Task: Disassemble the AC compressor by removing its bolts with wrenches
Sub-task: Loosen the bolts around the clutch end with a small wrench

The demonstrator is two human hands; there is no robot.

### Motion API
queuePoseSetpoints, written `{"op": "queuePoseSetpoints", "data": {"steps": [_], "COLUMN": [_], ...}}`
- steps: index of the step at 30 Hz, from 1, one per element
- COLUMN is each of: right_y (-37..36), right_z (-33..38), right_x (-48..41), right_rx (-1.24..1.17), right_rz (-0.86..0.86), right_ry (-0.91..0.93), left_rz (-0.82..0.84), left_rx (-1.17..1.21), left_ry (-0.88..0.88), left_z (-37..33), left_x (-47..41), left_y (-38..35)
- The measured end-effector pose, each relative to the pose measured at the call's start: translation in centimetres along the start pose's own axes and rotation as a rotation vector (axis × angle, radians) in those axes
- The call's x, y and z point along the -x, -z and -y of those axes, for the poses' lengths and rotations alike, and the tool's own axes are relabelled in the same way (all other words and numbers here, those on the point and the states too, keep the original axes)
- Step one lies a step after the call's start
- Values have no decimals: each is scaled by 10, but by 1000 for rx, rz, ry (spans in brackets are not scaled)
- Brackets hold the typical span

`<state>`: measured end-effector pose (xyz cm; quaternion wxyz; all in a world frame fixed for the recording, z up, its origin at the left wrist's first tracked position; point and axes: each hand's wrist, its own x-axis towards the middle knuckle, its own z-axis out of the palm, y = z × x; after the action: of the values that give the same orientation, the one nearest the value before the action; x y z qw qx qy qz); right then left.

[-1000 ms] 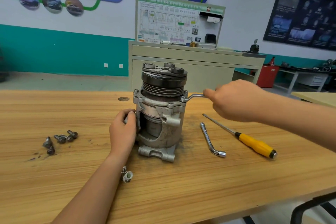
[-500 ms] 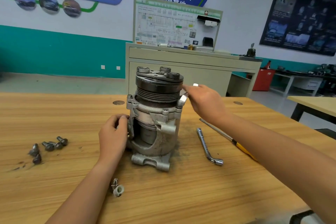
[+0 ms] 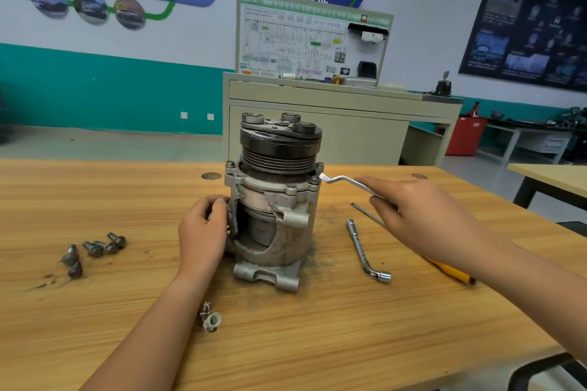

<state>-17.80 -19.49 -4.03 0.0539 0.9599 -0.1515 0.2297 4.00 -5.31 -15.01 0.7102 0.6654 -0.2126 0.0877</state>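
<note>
Two hands share the work on the compressor (image 3: 273,206), which stands upright on the bench (image 3: 317,343) with its pulley on top. The left hand (image 3: 203,232) curls round the left side of the compressor's body and braces it. The right hand (image 3: 422,216), to the right of the compressor, has its fingers closed loosely over the handle of a cranked wrench (image 3: 343,182). The wrench's ring end sits at a bolt (image 3: 320,166) on the right corner of the compressor's flange. Whether the ring is fully down over the bolt head cannot be told.

To turn this bolt well, I judge the ring should be seated square and right down before any pull, since a half-seated ring would likely slip and round the head. The pull is best kept level, with the left hand pressing against it so the tall body neither tips nor twists. Loose bolts (image 3: 95,247) lie in a cluster left of the compressor, a sensible spot for this one. A bent socket wrench (image 3: 365,251) and a screwdriver (image 3: 451,270) lie to the compressor's right.
</note>
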Motion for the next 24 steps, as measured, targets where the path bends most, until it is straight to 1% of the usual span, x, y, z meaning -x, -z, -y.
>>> {"op": "queuePoseSetpoints", "data": {"steps": [2, 7, 11, 14, 18, 22, 24], "right_y": [3, 11, 24, 26, 24, 30, 31], "right_z": [4, 29, 58, 70, 56, 32, 22], "right_x": [-2, -10, -10, -9, -13, -21, -27], "right_rx": [58, 371, 594, 692, 699, 568, 555], "right_rz": [0, 118, 245, 301, 273, 161, 128], "right_ry": [-23, -40, 44, 97, 103, 127, 151], "left_rz": [4, 0, -13, -5, 5, 4, 13], "left_rx": [-5, -3, 36, 34, 44, 45, 44], "left_ry": [-3, 0, 24, 37, 45, 61, 79], "left_z": [0, 2, 3, 5, 9, 9, 9], "left_x": [0, 0, 0, -1, 0, -1, -1], "left_y": [0, -1, -2, -2, -2, -2, -2]}}
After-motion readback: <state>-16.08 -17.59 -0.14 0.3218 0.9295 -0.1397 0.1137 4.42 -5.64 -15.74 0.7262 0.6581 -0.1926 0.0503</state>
